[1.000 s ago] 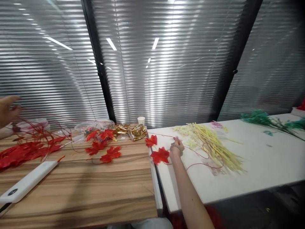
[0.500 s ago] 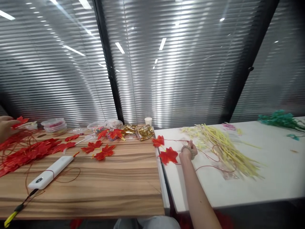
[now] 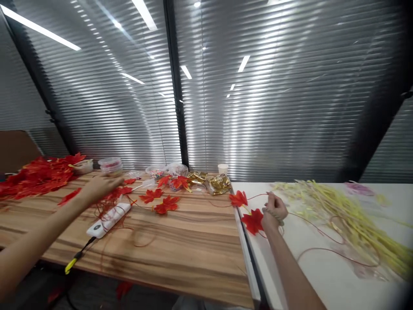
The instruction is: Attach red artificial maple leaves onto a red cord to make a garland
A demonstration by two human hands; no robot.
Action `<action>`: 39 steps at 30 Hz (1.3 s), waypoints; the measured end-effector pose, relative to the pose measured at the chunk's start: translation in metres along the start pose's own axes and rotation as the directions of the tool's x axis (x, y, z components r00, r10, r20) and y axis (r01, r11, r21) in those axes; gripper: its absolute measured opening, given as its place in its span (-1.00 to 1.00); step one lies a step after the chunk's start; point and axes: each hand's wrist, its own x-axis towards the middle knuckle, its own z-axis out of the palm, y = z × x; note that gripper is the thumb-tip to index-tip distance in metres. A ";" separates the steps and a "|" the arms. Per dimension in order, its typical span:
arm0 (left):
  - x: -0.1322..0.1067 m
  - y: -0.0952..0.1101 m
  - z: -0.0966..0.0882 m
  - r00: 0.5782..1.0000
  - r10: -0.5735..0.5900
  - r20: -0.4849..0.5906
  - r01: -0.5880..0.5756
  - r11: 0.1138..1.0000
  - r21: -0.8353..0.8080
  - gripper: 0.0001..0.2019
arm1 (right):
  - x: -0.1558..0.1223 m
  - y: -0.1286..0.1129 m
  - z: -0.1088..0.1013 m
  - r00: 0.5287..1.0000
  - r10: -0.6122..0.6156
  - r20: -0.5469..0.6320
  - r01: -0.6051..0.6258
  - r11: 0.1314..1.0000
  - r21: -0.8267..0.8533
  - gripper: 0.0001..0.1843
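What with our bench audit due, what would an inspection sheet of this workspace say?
Surface: wood-grain table beside a white table.
Job's things: red cord; red leaves, some loose, others heaped.
Clutter: gold packets, yellow strands, paper cup.
Left hand: near red leaves; grip unclear.
Right hand: pinching red cord beside two leaves.
Cables: dark cable at the white device; red cord crosses over it.
Surroundings: blinds behind; red pieces below the table.

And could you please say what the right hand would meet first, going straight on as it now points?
Beyond the flat white tabletop, the right hand would probably first meet the tall glass partition with grey slatted blinds, though depth is unclear.
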 end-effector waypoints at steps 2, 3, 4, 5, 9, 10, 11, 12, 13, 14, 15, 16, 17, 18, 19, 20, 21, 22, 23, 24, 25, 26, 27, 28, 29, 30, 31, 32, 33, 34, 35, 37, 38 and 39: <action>-0.010 -0.003 0.034 0.955 0.086 0.283 -0.159 0.956 0.246 -0.84 | -0.025 -0.009 0.015 0.978 -0.052 0.200 0.051 0.999 0.011 -0.50; -0.016 -0.004 0.054 0.948 0.095 0.303 -0.178 0.949 0.260 -0.84 | -0.038 -0.014 0.023 0.952 -0.046 0.304 0.037 0.999 0.034 -0.51; -0.022 -0.003 0.076 0.946 0.105 0.307 -0.192 0.943 0.271 -0.83 | -0.052 -0.020 0.031 0.908 -0.028 0.418 0.004 0.998 0.058 -0.52; -0.028 -0.001 0.098 0.944 0.117 0.308 -0.207 0.939 0.275 -0.84 | -0.065 -0.026 0.038 0.857 -0.001 0.516 -0.045 0.996 0.078 -0.54; -0.045 0.018 0.186 0.925 0.190 0.329 -0.274 0.933 0.232 -0.82 | -0.102 -0.050 0.061 0.562 0.060 0.825 -0.156 0.987 0.034 -0.67; -0.048 0.024 0.206 0.912 0.217 0.347 -0.303 0.928 0.216 -0.79 | -0.106 -0.053 0.064 0.534 0.051 0.844 -0.126 0.992 0.019 -0.70; -0.051 0.029 0.223 0.896 0.250 0.368 -0.341 0.917 0.208 -0.76 | -0.109 -0.054 0.066 0.530 0.036 0.847 -0.081 0.997 0.008 -0.73; -0.053 0.032 0.238 0.879 0.284 0.383 -0.376 0.906 0.193 -0.74 | -0.109 -0.052 0.067 0.530 0.013 0.848 -0.042 0.999 0.011 -0.75; -0.056 0.034 0.251 0.864 0.316 0.392 -0.408 0.895 0.180 -0.73 | -0.109 -0.048 0.067 0.535 -0.016 0.845 0.007 1.000 0.014 -0.78; -0.059 0.034 0.263 0.854 0.342 0.392 -0.432 0.886 0.170 -0.73 | -0.109 -0.043 0.065 0.539 -0.033 0.842 0.044 0.999 0.011 -0.78; -0.062 0.033 0.272 0.849 0.361 0.385 -0.448 0.880 0.161 -0.74 | -0.108 -0.036 0.063 0.519 -0.026 0.855 0.071 0.997 -0.012 -0.78; -0.065 0.030 0.281 0.848 0.372 0.379 -0.458 0.873 0.169 -0.75 | -0.108 -0.028 0.061 0.497 -0.014 0.868 0.083 0.996 -0.032 -0.76; -0.069 0.026 0.288 0.845 0.378 0.379 -0.471 0.862 0.189 -0.76 | -0.108 -0.021 0.059 0.472 -0.005 0.882 0.089 0.995 -0.042 -0.73; -0.073 0.022 0.294 0.836 0.387 0.390 -0.488 0.849 0.204 -0.77 | -0.109 -0.015 0.056 0.431 0.007 0.902 0.107 0.992 -0.059 -0.70; -0.076 0.018 0.297 0.822 0.395 0.411 -0.509 0.833 0.216 -0.77 | -0.110 -0.011 0.054 0.396 0.008 0.918 0.138 0.988 -0.069 -0.69; -0.079 0.016 0.299 0.808 0.400 0.433 -0.526 0.820 0.225 -0.77 | -0.112 -0.009 0.053 0.372 0.000 0.928 0.184 0.980 -0.073 -0.67; -0.082 0.015 0.298 0.799 0.398 0.451 -0.535 0.812 0.232 -0.76 | -0.113 -0.008 0.051 0.354 -0.016 0.935 0.241 0.968 -0.075 -0.68; -0.083 0.016 0.295 0.795 0.388 0.466 -0.536 0.809 0.241 -0.75 | -0.114 -0.008 0.050 0.340 -0.044 0.940 0.314 0.947 -0.069 -0.69; -0.084 0.019 0.291 0.798 0.371 0.476 -0.528 0.810 0.254 -0.74 | -0.114 -0.009 0.049 0.324 -0.079 0.943 0.396 0.916 -0.059 -0.71; -0.084 0.022 0.287 0.800 0.352 0.486 -0.518 0.813 0.264 -0.74 | -0.113 -0.010 0.047 0.303 -0.118 0.946 0.483 0.874 -0.046 -0.72; -0.082 0.027 0.282 0.796 0.333 0.505 -0.513 0.815 0.271 -0.74 | -0.112 -0.010 0.046 0.278 -0.152 0.948 0.566 0.824 -0.034 -0.73; -0.080 0.032 0.277 0.788 0.317 0.528 -0.511 0.816 0.272 -0.73 | -0.110 -0.010 0.044 0.254 -0.179 0.950 0.639 0.768 -0.027 -0.74; -0.078 0.036 0.272 0.777 0.306 0.550 -0.511 0.817 0.268 -0.73 | -0.108 -0.009 0.042 0.233 -0.200 0.952 0.701 0.713 -0.022 -0.73; -0.077 0.040 0.269 0.772 0.294 0.564 -0.509 0.818 0.270 -0.73 | -0.106 -0.007 0.041 0.212 -0.219 0.952 0.749 0.662 -0.015 -0.73; -0.075 0.043 0.266 0.769 0.283 0.573 -0.506 0.817 0.276 -0.75 | -0.104 -0.006 0.039 0.199 -0.241 0.950 0.786 0.618 -0.009 -0.74; -0.075 0.046 0.263 0.769 0.274 0.577 -0.505 0.815 0.286 -0.78 | -0.102 -0.005 0.038 0.195 -0.269 0.943 0.813 0.582 -0.003 -0.74; -0.075 0.047 0.260 0.773 0.268 0.575 -0.504 0.810 0.300 -0.82 | -0.101 -0.004 0.037 0.200 -0.303 0.932 0.830 0.557 0.003 -0.74; -0.075 0.047 0.256 0.779 0.265 0.569 -0.504 0.803 0.316 -0.87 | -0.100 -0.004 0.036 0.214 -0.340 0.916 0.839 0.544 0.006 -0.74; -0.075 0.046 0.253 0.787 0.262 0.559 -0.503 0.796 0.335 -0.89 | -0.099 -0.005 0.037 0.234 -0.376 0.897 0.842 0.540 0.006 -0.73; -0.075 0.044 0.248 0.795 0.259 0.549 -0.502 0.789 0.355 -0.90 | -0.098 -0.006 0.037 0.255 -0.410 0.876 0.841 0.541 0.009 -0.72; -0.075 0.040 0.243 0.804 0.254 0.537 -0.500 0.779 0.379 -0.88 | -0.097 -0.008 0.038 0.272 -0.441 0.855 0.838 0.545 0.015 -0.71; -0.073 0.032 0.229 0.818 0.241 0.522 -0.503 0.741 0.446 -0.76 | -0.094 -0.012 0.039 0.304 -0.498 0.812 0.826 0.562 0.036 -0.69; -0.071 0.028 0.221 0.825 0.235 0.513 -0.506 0.712 0.487 -0.68 | -0.093 -0.014 0.039 0.328 -0.519 0.790 0.814 0.579 0.042 -0.69; -0.069 0.023 0.211 0.832 0.229 0.505 -0.508 0.682 0.526 -0.59 | -0.092 -0.016 0.039 0.358 -0.532 0.767 0.797 0.603 0.046 -0.68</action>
